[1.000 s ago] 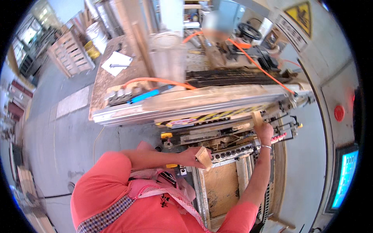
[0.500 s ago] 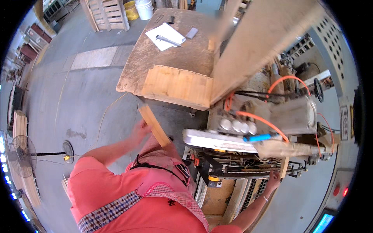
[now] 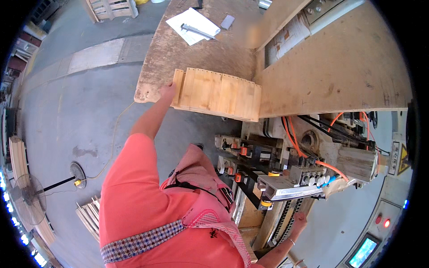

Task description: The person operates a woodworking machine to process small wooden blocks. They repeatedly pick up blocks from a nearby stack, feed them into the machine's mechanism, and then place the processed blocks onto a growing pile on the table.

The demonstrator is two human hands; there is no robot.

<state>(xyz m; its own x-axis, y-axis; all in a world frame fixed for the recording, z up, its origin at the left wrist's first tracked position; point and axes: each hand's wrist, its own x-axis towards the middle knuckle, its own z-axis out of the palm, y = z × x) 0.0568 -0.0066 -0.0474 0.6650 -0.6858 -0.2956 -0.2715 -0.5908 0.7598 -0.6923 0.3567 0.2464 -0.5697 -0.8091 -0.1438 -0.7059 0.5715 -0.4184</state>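
L hand at slat stack edge, bench corner

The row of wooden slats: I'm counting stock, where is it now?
In the head view, the row of wooden slats lies upper centre on the workbench edge, the left hand at its left end.

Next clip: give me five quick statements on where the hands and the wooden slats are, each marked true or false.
1. The left hand touches the leftmost slat of the row of wooden slats. True.
2. The slats lie on the floor. False: they rest on the worktable.
3. The right hand is low beside the machine. True.
4. Both hands hold one slat. False: they are far apart.
5. A paper sheet lies on the worktable. True.
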